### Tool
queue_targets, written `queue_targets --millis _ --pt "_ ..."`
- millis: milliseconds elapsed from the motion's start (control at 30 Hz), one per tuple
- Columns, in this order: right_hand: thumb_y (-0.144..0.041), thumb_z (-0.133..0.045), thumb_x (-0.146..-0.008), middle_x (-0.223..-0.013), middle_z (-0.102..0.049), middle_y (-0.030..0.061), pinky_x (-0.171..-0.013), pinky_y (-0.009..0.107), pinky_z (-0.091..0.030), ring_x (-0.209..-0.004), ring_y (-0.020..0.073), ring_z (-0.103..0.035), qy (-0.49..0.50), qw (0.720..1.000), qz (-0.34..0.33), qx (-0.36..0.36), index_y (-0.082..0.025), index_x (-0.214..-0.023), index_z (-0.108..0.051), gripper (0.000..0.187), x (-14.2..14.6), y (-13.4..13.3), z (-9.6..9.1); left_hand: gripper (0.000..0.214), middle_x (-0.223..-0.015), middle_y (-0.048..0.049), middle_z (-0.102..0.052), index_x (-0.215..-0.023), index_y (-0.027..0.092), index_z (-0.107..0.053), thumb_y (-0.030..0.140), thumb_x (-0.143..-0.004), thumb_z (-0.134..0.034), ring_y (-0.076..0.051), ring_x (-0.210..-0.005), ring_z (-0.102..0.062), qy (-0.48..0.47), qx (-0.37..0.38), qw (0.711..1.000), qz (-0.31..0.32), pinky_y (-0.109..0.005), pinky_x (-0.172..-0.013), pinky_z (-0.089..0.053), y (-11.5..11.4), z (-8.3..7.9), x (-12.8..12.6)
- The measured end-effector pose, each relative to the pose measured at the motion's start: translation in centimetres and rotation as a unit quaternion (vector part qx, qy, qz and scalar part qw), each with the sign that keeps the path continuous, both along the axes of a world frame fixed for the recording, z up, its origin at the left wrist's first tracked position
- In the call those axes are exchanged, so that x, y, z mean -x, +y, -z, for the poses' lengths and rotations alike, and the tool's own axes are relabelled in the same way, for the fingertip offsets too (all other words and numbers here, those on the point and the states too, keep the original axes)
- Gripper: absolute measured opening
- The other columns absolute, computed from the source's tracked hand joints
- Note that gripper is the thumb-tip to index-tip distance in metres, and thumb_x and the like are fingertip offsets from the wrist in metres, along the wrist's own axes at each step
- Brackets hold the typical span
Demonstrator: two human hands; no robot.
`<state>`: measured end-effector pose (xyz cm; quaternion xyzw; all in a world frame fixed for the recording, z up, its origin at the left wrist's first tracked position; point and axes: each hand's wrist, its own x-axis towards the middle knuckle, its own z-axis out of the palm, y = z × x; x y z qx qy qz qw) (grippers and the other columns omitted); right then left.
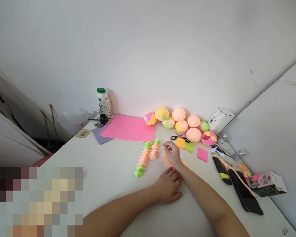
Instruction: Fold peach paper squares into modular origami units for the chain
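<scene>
My left hand (168, 188) lies flat on the white table (108, 177), fingers stretched out, holding nothing. My right hand (172, 154) hovers just beyond it with fingers curled in a pinch over a peach paper piece (165, 160); whether it grips the paper is unclear. To the left of that hand runs a row of folded peach and green paper units (148, 154). Further back lie black-handled scissors (178, 137), orange and green paper squares (185, 144) and a pink paper square (202, 154).
Several paper balls (185, 123) line the wall. A pink sheet (128, 128), keys (100, 120) and a green-capped bottle (103, 101) sit at the back left. On the right are a white box (220, 119), a phone (245, 195), markers and a small carton (270, 183).
</scene>
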<state>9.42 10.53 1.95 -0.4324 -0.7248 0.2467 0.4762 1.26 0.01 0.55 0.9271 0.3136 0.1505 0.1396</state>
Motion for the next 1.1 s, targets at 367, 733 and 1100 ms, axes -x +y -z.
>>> queue_targets --millis 367,733,1100 --pt "-0.026 -0.053 -0.081 -0.104 -0.061 0.0123 -0.092 0.049 -0.044 -0.104 0.0279 -0.053 -0.212 0.974 0.022 -0.079 -0.020 -0.102 -0.062 0.024 -11.5 -4.0 2.1 0.048 -0.137 -0.0179 -0.041 -0.123 0.012 -0.044 0.041 -0.084 -0.043 -0.034 -0.134 -0.023 -0.033 -0.009 0.987 -0.155 -0.053 -0.109 -0.020 -0.3 0.9 -0.4" --pt "-0.034 -0.057 -0.080 -0.125 -0.054 0.0133 -0.101 0.050 -0.037 -0.122 0.0294 -0.042 -0.298 0.949 -0.080 -0.068 -0.018 -0.129 -0.046 0.053 -11.5 -4.7 2.1 0.038 -0.136 -0.0141 -0.043 -0.117 0.018 -0.047 0.025 -0.079 -0.049 -0.028 -0.133 -0.029 -0.077 0.013 0.985 -0.153 -0.051 -0.108 -0.026 0.1 1.4 -0.2" --pt "-0.034 -0.058 -0.079 -0.123 -0.053 0.0144 -0.100 0.050 -0.038 -0.118 0.0291 -0.045 -0.278 0.957 -0.063 -0.058 -0.017 -0.126 -0.047 0.050 -11.7 -4.5 2.7 0.042 -0.136 -0.0141 -0.042 -0.120 0.018 -0.046 0.022 -0.078 -0.050 -0.029 -0.132 -0.029 -0.075 0.018 0.986 -0.147 -0.051 -0.108 -0.026 0.1 1.3 -0.1"
